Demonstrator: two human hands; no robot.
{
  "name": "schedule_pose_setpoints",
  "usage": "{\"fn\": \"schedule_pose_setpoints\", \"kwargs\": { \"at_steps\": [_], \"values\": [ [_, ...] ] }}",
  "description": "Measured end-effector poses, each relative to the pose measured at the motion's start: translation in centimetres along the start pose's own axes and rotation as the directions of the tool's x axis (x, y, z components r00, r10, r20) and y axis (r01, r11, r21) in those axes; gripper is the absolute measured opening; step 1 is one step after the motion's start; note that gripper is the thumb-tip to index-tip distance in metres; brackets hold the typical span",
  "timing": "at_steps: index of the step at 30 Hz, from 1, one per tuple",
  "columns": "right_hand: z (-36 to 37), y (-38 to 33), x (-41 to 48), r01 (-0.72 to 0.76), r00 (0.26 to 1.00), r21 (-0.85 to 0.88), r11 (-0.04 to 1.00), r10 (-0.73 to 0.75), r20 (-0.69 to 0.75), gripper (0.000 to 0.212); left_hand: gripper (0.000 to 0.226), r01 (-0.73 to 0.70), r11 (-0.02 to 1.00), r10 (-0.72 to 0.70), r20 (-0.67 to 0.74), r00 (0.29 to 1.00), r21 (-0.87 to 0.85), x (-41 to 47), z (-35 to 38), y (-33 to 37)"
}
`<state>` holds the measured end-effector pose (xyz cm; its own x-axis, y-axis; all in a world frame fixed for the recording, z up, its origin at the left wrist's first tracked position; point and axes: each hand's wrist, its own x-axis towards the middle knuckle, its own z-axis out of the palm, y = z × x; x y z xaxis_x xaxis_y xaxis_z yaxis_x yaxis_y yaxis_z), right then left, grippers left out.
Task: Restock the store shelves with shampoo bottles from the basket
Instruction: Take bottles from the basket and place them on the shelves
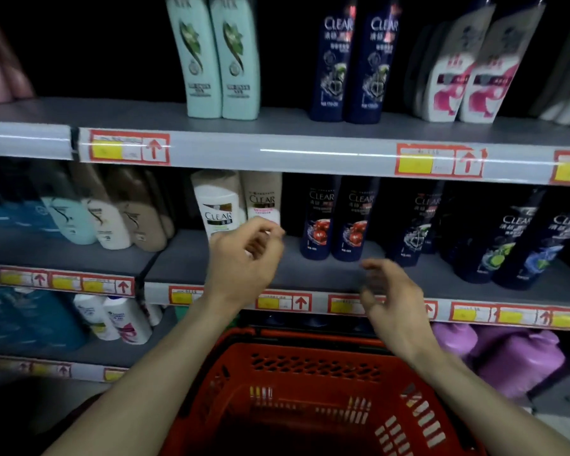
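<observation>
Red basket (313, 363) right under the camera, and its dark inside shows no bottle in the part we can see. The bottom is murky, so that's no guarantee.

Both bare forearms reach up over it to the middle shelf (326, 274). The left hand (244, 261) is up against the pale bottle (264, 199), which stands beside a white bottle (218, 209). Its fingers (270, 230) are loosely curled in front of the pale bottle's lower part and, by the look of it, wrapped round nothing. Whether the tips brush the bottle, I can't tell.

The right hand (392, 291) hangs lower and nearer us, clear of the dark bottles (318, 218) behind it. Its fingers (371, 268) are half-curled, relaxed and holding nothing.

The relation that matters is this: the pale bottle is straight ahead of the left fingers and slightly above them, so the left hand is plainly the nearer one. The bottle stands upright, long axis vertical, label facing out, with its top tucked under the shelf edge above. The label is cream-white with dark lettering and a pink band.

My read is that this bottle is placed. The next reach likely goes down to the basket, if anything is left there.
</observation>
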<state>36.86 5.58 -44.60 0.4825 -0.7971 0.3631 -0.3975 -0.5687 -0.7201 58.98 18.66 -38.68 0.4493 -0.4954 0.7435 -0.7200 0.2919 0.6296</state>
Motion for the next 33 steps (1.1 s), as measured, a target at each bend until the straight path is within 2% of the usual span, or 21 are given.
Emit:
{"fn": "schedule_pose_setpoints", "kwargs": {
  "at_steps": [1,2,3,4,5,6,7,8,9,10,11,14,15,18,21,26,33],
  "values": [
    [0.3,-0.5,-0.7,0.016,1.000,-0.001,1.000,-0.016,0.016,0.042,0.022,-0.058,0.998,0.057,-0.116,0.992,-0.009,0.5,-1.4,-0.1],
    [0.7,-1.0,-1.4,0.020,0.999,0.000,1.000,-0.020,0.033,0.041,0.025,-0.055,0.998,0.049,-0.209,0.977,-0.023,0.9,-2.7,-0.5],
    [1.2,-1.5,-1.8,0.008,0.999,0.009,1.000,-0.008,0.051,0.039,0.026,0.006,0.999,-0.018,-0.276,0.961,-0.041,1.2,-3.7,-1.1],
    [1.8,-2.0,-2.1,-0.013,0.998,0.027,1.000,0.011,0.069,0.037,0.027,0.126,0.989,-0.146,-0.341,0.929,-0.081,1.4,-4.5,-1.7],
    [2.4,-2.6,-2.3,-0.035,0.996,0.043,0.998,0.031,0.080,0.034,0.026,0.284,0.941,-0.338,-0.419,0.843,-0.187,1.5,-5.1,-2.5],
    [3.1,-3.3,-2.4,-0.052,0.995,0.060,0.997,0.047,0.091,0.031,0.024,0.419,0.834,-0.549,-0.468,0.693,-0.359,1.6,-5.7,-3.4],
    [3.9,-4.0,-2.4,-0.065,0.992,0.080,0.995,0.056,0.109,0.030,0.024,0.513,0.687,-0.726,-0.463,0.509,-0.514,1.8,-6.3,-4.6],
    [4.8,-4.8,-2.2,-0.077,0.989,0.106,0.991,0.063,0.130,0.031,0.027,0.602,0.545,-0.838,-0.397,0.374,-0.584,1.9,-7.0,-5.8],
    [5.8,-5.8,-1.8,-0.090,0.986,0.136,0.987,0.070,0.150,0.033,0.033,0.686,0.446,-0.895,-0.306,0.326,-0.575,2.2,-7.4,-7.0],
    [6.8,-6.8,-1.3,-0.104,0.983,0.175,0.979,0.074,0.166,0.033,0.040,0.744,0.402,-0.915,-0.201,0.350,-0.534,2.5,-7.5,-8.0],
    [7.8,-7.9,-0.6,-0.113,0.981,0.212,0.971,0.074,0.182,0.032,0.047,0.773,0.404,-0.909,-0.118,0.400,-0.489,2.9,-7.4,-8.5],
    [11.4,-11.4,1.7,-0.141,0.963,0.277,0.951,0.067,0.261,0.046,0.070,0.782,0.502,-0.838,0.016,0.546,-0.370,3.2,-6.3,-8.7],
    [12.5,-12.4,2.4,-0.158,0.957,0.304,0.940,0.070,0.282,0.051,0.082,0.793,0.521,-0.819,0.075,0.568,-0.317,3.1,-5.9,-8.5],
    [15.2,-13.8,3.8,-0.135,0.966,0.326,0.936,0.051,0.255,0.046,0.105,0.831,0.512,-0.804,0.220,0.553,-0.217,3.2,-5.3,-8.5],
    [16.8,-14.1,4.4,-0.092,0.984,0.253,0.963,0.049,0.170,0.040,0.094,0.836,0.470,-0.797,0.272,0.540,-0.284,3.6,-4.8,-8.0],
    [17.6,-14.1,4.6,-0.145,0.986,0.252,0.957,0.118,0.119,0.037,0.078,0.785,0.372,-0.800,0.259,0.542,-0.495,3.8,-3.2,-7.3],
    [17.0,-13.6,4.8,-0.146,0.985,0.241,0.960,0.117,0.128,0.037,0.065,0.784,0.396,-0.803,0.234,0.548,-0.479,4.0,-2.4,-7.8]
  ]
}}
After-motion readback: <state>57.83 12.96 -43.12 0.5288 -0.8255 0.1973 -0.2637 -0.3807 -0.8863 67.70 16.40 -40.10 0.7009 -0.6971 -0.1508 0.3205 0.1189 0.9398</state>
